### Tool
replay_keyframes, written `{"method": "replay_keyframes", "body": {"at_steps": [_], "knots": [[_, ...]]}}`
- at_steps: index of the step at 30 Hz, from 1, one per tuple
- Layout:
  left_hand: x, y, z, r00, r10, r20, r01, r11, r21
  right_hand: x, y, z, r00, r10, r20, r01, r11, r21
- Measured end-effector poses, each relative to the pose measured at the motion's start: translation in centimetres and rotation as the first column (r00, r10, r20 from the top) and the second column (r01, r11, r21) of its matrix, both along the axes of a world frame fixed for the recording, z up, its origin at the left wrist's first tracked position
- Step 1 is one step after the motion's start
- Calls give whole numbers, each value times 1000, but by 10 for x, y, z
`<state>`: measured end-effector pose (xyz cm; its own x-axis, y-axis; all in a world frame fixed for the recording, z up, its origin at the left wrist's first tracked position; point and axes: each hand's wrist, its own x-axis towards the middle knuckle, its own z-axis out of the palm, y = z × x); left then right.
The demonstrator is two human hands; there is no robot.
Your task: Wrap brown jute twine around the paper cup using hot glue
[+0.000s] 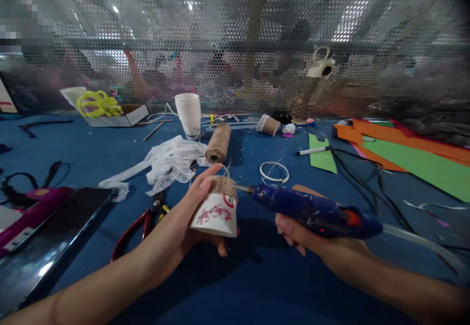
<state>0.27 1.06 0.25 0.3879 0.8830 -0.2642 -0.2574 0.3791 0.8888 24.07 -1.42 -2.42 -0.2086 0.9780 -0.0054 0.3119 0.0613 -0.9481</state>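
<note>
Glue gun (pixel 297 205) points at paper cup (pixel 216 217)

The left hand (pixel 179 222) pinches the paper cup, thumb against its twine band (pixel 220 185). At the cup's three o'clock, the right hand (pixel 316 242) wraps around the blue glue gun, nozzle (pixel 244 188) at the twine; contact is unclear. Further out on the desk (pixel 253 286): twine spool (pixel 219 141) at twelve, white ring (pixel 286 174) at two, red-handled pliers (pixel 146 227) at nine.
</note>
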Motion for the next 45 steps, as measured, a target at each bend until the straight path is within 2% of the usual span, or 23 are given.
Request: {"method": "replay_keyframes", "body": {"at_steps": [4,10,18,24,30,35,41,45], "knots": [[1,-1,2,998,52,-34,-51,998,28,0,0,4,994,82,74,-95,977,190],[3,-2,4,990,123,-63,-120,992,42,-4,3,10,986,76,145,-117,947,299],[1,-3,0,973,146,-179,-127,985,113,-5,5,10,980,77,181,-128,949,289],[4,-5,3,942,194,-275,-156,976,154,-6,3,11,982,47,184,-96,959,268],[2,-4,-2,942,234,-240,-192,963,189,-4,2,15,977,52,207,-100,969,228],[4,-4,-1,928,272,-253,-224,953,203,-3,2,15,978,55,201,-95,976,196],[4,-5,1,946,255,-199,-218,958,188,-4,1,13,984,41,172,-69,986,155],[2,-4,-1,942,246,-229,-200,958,208,-4,0,11,980,48,194,-82,983,167]]}}
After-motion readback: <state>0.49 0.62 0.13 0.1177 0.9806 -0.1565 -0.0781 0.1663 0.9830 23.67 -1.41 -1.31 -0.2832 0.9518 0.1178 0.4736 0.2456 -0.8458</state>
